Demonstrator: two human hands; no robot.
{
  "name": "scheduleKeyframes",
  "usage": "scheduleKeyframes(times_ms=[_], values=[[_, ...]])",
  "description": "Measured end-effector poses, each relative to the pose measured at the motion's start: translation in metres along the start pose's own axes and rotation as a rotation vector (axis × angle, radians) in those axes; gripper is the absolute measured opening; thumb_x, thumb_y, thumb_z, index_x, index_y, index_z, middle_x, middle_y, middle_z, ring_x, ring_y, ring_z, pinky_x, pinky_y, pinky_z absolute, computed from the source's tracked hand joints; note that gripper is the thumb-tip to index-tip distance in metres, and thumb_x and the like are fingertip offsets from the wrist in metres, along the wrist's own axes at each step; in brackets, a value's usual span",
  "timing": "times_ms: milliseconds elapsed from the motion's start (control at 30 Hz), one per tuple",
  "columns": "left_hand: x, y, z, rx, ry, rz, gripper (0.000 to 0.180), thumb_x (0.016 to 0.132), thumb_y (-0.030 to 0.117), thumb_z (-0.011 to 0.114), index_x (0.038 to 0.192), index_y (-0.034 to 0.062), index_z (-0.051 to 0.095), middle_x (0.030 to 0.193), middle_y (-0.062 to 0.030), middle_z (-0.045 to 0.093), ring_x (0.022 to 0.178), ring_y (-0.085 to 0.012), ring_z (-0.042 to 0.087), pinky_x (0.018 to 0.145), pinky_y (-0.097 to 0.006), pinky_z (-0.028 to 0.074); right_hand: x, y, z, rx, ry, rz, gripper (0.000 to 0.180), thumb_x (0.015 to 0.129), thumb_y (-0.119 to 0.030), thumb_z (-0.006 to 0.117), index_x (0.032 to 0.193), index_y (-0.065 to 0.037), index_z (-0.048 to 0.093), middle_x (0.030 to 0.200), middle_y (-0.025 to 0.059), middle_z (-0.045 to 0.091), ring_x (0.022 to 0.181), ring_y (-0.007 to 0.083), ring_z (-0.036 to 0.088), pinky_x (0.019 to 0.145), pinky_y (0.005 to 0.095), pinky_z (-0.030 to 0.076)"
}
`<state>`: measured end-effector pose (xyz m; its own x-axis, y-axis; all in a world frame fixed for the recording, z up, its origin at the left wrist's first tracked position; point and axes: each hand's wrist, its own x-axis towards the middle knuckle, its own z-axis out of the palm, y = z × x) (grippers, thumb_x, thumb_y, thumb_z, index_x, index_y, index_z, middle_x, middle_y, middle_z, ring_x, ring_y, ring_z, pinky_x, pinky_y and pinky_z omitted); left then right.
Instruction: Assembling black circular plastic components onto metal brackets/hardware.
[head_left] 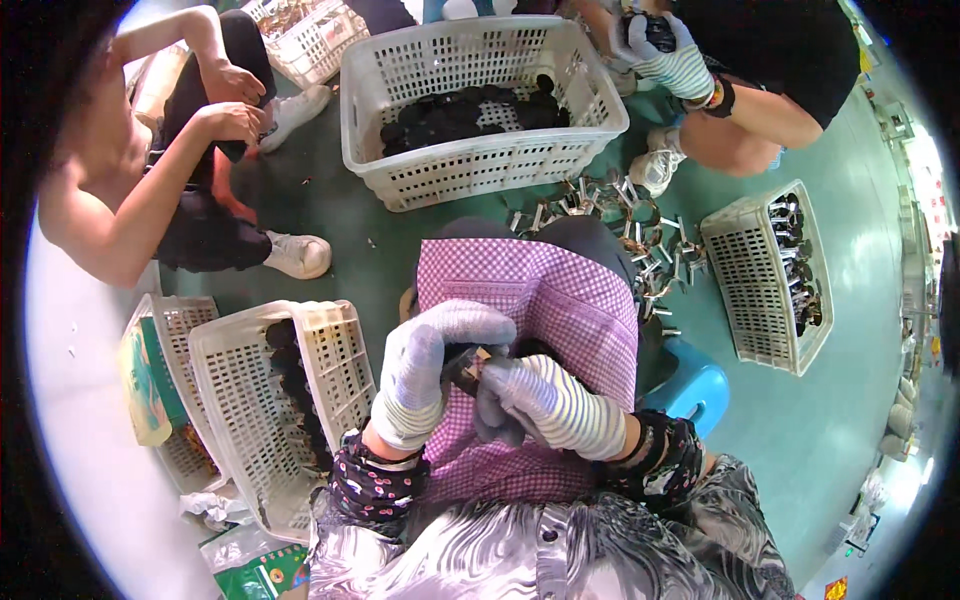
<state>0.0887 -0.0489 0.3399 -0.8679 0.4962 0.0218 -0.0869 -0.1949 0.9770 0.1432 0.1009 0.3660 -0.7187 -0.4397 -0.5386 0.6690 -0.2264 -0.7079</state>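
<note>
Over my lap, covered by a purple checked apron (pixel 490 265), both hands in striped work gloves close on one small dark part with a brassy edge (pixel 466 370). My left hand (pixel 425 365) grips it from the left, fingers curled over the top. From the right, my right hand (pixel 545 400) pinches the same part, its fingertips meeting those of the left. Glove fabric covers much of the part, so its exact kind does not show. Past my knees stands a large white basket (pixel 480 160) holding a layer of black pieces (pixel 470 110).
Metal pieces (pixel 655 245) lie strewn on the green floor right of my knees, near a blue stool (pixel 690 385). White baskets (pixel 745 290) (pixel 250 420) flank me. One co-worker's bare arms (pixel 190 150) rest at left; another's gloved hands (pixel 665 55) hold something black.
</note>
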Motion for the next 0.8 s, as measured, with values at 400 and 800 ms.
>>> scheduleKeyframes(times_ms=[400,800], values=[[-0.001,-0.008,-0.013,-0.379,0.288,-0.15,0.071,0.087,0.062,0.036,0.12,0.001,0.051,0.115,-0.0148,0.058,0.106,-0.026,0.056,0.096,-0.04,0.04,0.005,-0.005,0.003,-0.07,0.071,-0.08,0.058,0.087,-0.061,0.04,0.08,-0.007,0.06,0.07,0.001,0.057,0.057,0.0072,0.051,0.05,0.0208,0.039],[0.003,-0.006,-0.012,-0.06,-0.046,-0.037,0.061,0.091,0.05,0.038,0.115,-0.004,0.053,0.115,-0.0138,0.053,0.105,-0.0237,0.052,0.094,-0.035,0.039,0.005,-0.003,-0.005,-0.018,0.073,-0.014,0.057,0.09,-0.056,0.039,0.072,-0.005,0.058,0.074,0.0048,0.059,0.057,0.01,0.051,0.054,0.0228,0.041]])
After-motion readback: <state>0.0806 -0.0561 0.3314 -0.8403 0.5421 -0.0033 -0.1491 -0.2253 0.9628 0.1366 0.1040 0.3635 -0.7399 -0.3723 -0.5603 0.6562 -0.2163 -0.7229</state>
